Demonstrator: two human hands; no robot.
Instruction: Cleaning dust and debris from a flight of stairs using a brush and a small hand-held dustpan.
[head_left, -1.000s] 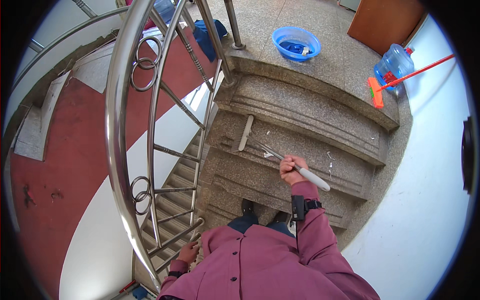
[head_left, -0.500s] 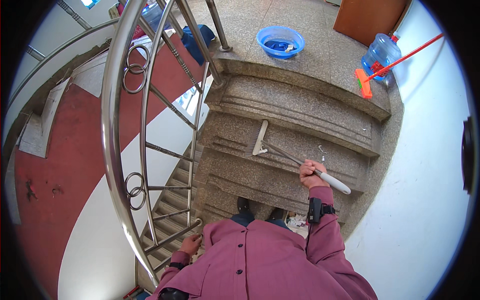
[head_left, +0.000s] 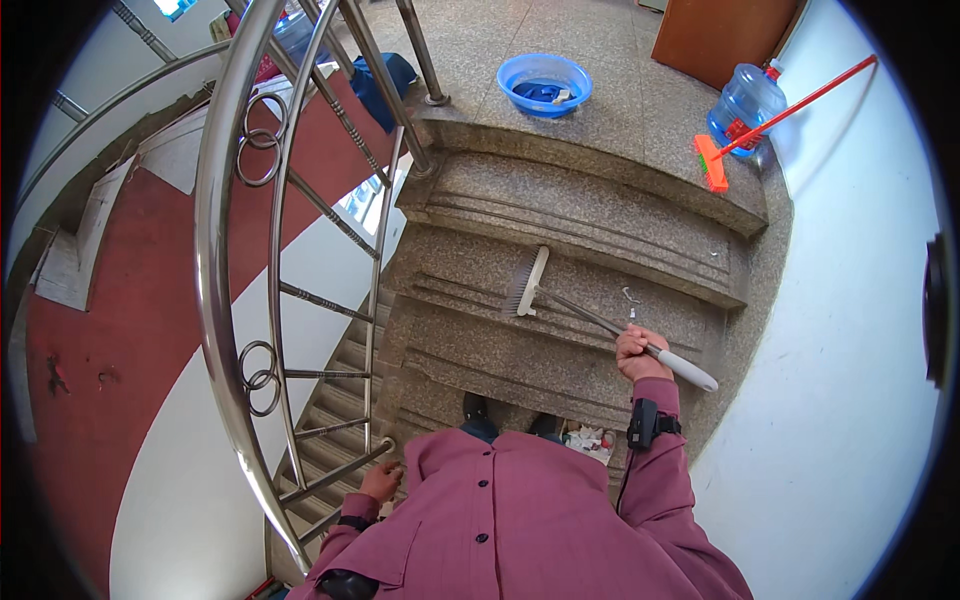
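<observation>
My right hand (head_left: 640,354) is closed round the shaft of a long-handled brush (head_left: 584,314), just above its pale grey grip. The brush head, white with grey bristles, rests on a granite step (head_left: 450,262) in front of me, bristles facing left. Small white scraps (head_left: 631,296) lie on that step, right of the head. Low at the left, beside the bottom of the railing, my left hand (head_left: 381,481) has its fingers curled. What it holds, if anything, is hidden.
A curved steel railing (head_left: 210,240) borders the stairs at left; a white wall (head_left: 830,330) stands at right. On the landing are a blue basin (head_left: 545,66), a water jug (head_left: 748,100) and an orange broom (head_left: 712,163). Scraps fill a pale container (head_left: 588,440) by my feet.
The brush head has shifted slightly right along the step, and its angle has turned a little. My right hand has moved right and down with it. The view has shifted slightly.
</observation>
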